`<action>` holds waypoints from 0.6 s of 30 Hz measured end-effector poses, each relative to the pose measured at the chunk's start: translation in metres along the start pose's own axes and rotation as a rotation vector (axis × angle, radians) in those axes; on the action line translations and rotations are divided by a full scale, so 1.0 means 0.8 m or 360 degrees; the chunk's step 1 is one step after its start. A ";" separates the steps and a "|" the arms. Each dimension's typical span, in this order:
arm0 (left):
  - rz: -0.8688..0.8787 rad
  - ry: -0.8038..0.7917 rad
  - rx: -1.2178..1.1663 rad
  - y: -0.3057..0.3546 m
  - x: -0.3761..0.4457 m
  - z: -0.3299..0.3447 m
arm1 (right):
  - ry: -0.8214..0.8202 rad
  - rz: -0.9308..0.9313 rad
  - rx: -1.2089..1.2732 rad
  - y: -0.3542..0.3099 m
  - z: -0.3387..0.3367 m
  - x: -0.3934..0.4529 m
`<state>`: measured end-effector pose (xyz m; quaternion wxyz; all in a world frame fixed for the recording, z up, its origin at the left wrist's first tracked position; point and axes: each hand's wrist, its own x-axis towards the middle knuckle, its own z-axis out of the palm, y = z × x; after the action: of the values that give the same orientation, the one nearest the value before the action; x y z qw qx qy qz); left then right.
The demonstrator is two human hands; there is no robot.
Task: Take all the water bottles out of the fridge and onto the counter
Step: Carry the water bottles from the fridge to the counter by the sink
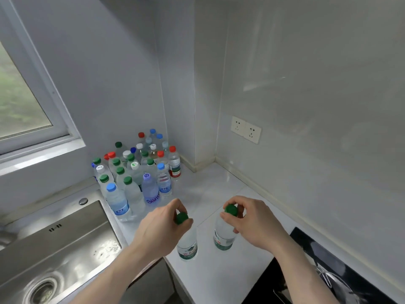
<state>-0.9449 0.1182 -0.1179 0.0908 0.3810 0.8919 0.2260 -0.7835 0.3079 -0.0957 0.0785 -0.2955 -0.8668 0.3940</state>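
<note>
Head view, hands (163,224) (252,218) pinching two bottles (188,244) (224,234)

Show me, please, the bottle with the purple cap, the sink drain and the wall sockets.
purple-capped bottle (150,189): head view, on its body.
sink drain (42,290): head view, on the strainer.
wall sockets (246,129): head view, between the two plates.

My only view comes from the head camera, looking forward and steeply down from above the white stone counter (219,189) toward the corner where its back edge meets the pale walls. It sits close, at arm's reach, with the stainless steel sink (54,249) at the counter's left edge and the black glass hob (311,244) at its right.
</note>
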 end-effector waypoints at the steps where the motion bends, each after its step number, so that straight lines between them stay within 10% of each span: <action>1: 0.0001 -0.0009 0.0001 -0.006 0.011 0.000 | -0.0002 0.0008 -0.0005 -0.002 0.002 0.010; 18: 0.0328 -0.0226 0.0258 -0.109 0.206 0.008 | 0.0077 0.0211 0.0047 -0.021 0.071 0.150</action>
<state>-1.1126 0.1864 -0.1629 0.0988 0.4916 0.8548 0.1337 -0.9097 0.3317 -0.1334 0.0776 -0.3605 -0.8372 0.4039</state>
